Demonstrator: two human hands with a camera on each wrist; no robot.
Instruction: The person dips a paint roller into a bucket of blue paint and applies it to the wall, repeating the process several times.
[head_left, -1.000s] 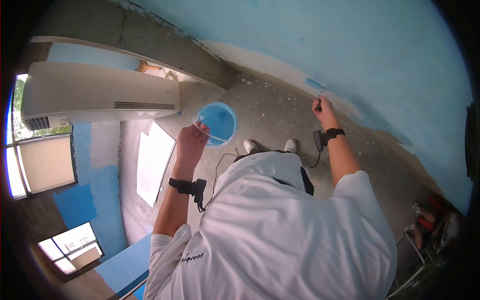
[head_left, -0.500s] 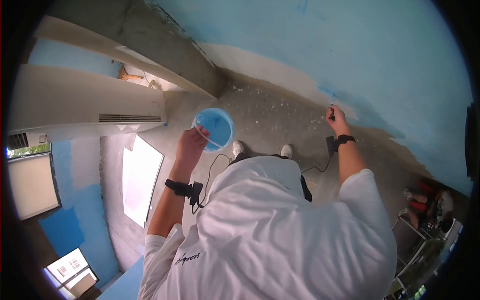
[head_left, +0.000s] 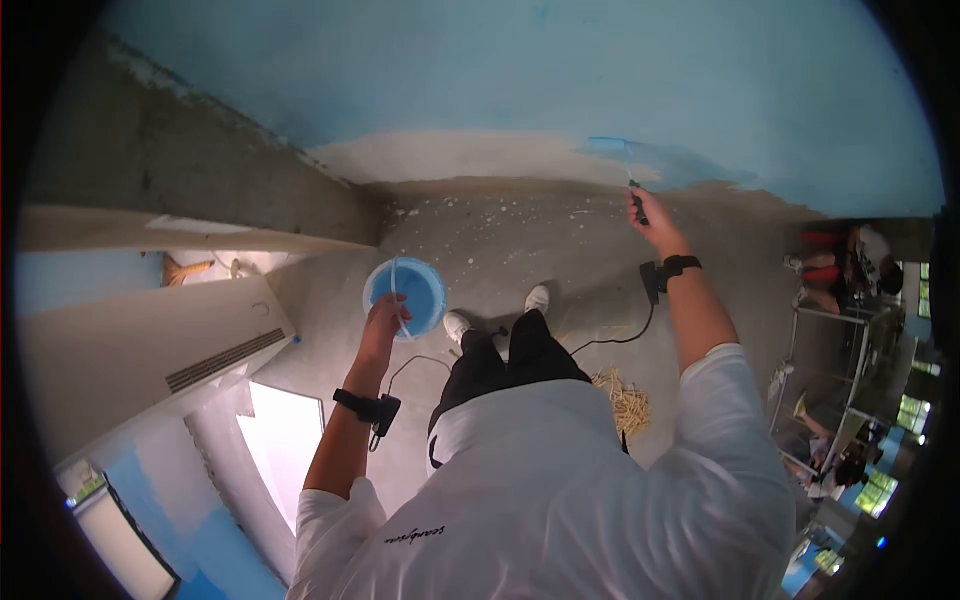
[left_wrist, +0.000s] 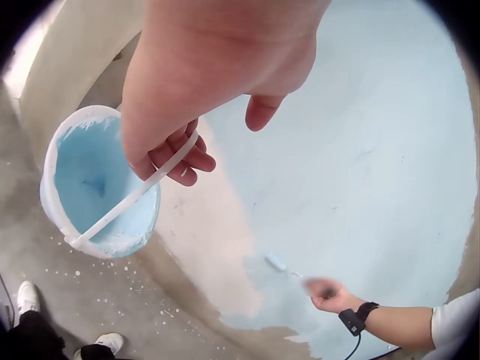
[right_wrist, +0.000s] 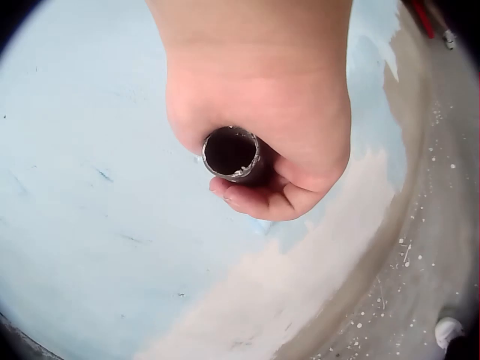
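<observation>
My left hand (head_left: 385, 318) holds the white handle (left_wrist: 124, 206) of a bucket (head_left: 432, 295), its fingers hooked under the handle. Blue paint coats the bucket's inside, and its rim is smeared. In my right hand (head_left: 657, 220) is a paint roller (head_left: 605, 145), gripped by its black handle (right_wrist: 231, 154). The roller's blue sleeve lies against the lower part of the wall (head_left: 720, 90), where light blue paint meets a pale bare strip (head_left: 450, 155). From the right wrist, the hand hides the roller's sleeve.
Paint spots dot the grey floor (head_left: 500, 235). A concrete beam (head_left: 240, 150) and a large white air conditioner (head_left: 190, 340) stand at left. Straw-like sticks (head_left: 625, 403) lie by my legs. At right are metal frames (head_left: 825, 390) and another person (head_left: 850, 265).
The head view has turned, bringing the sticks and more of the right side of the room into sight. The roller's sleeve now lies nearly level on the wall. Both hands keep their grips.
</observation>
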